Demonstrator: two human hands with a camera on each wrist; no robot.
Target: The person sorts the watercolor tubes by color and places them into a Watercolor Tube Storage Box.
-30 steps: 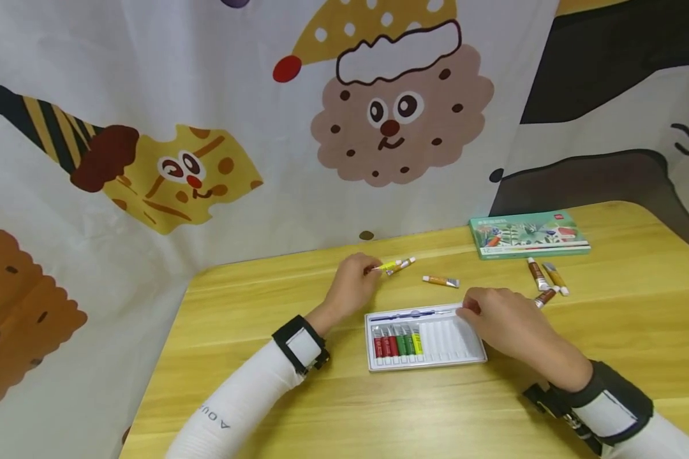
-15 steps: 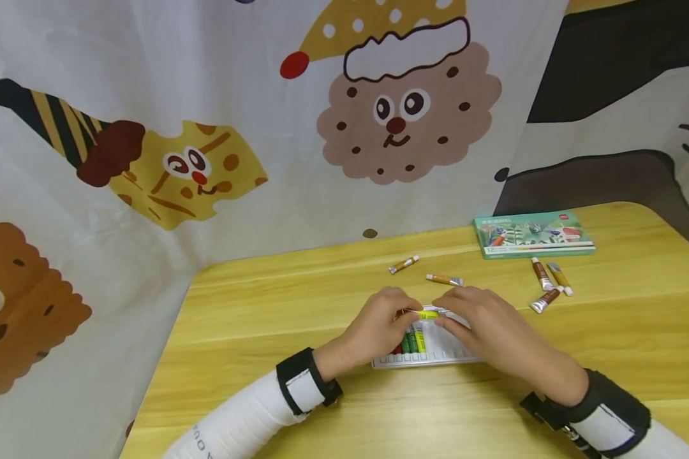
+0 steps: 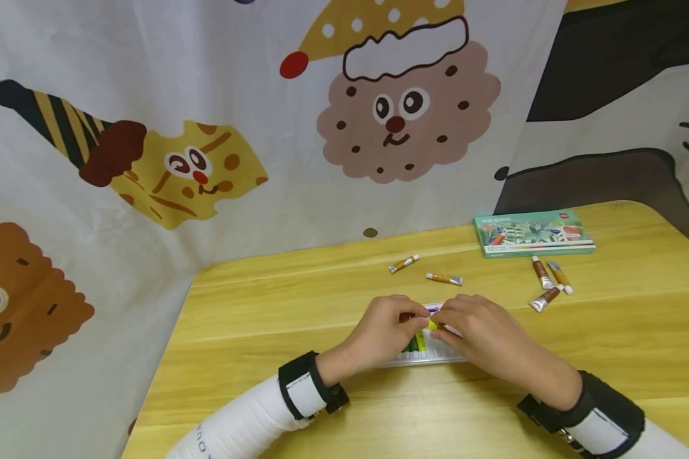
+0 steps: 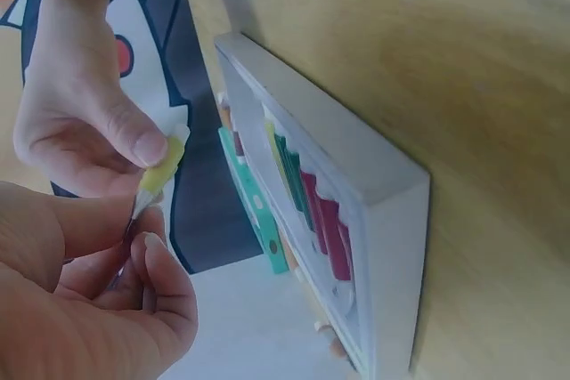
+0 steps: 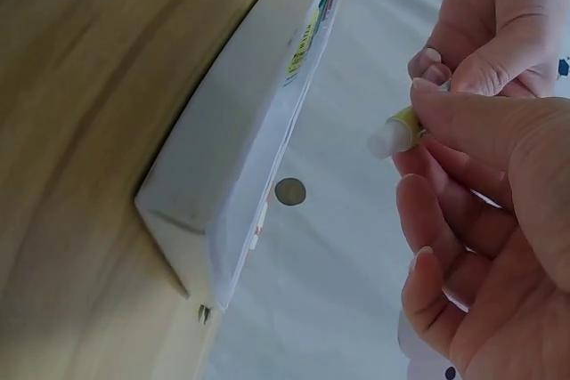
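Note:
A small yellow paint tube (image 4: 163, 171) with a white cap is held by both hands above the white paint tray (image 4: 396, 246). My left hand (image 3: 379, 331) pinches its thin silver tail end. My right hand (image 3: 488, 328) grips the yellow body between thumb and fingers, near the cap, as the right wrist view shows. In the tray below, red tubes (image 4: 331, 238), green tubes (image 4: 294, 175) and a yellow tube (image 3: 421, 341) lie side by side. Both hands hide much of the tray in the head view.
Behind the tray lie two ochre tubes, one farther left (image 3: 404, 264). To the right, brown tubes (image 3: 545, 298) and another ochre tube (image 3: 560, 277) lie close together. A green paint box (image 3: 534, 234) rests at the table's back edge, before a printed curtain (image 3: 298, 204).
My left hand has brought the yellow tube from the back of the table to above the tray. My right hand has left the tray's edge and taken hold of the tube too.

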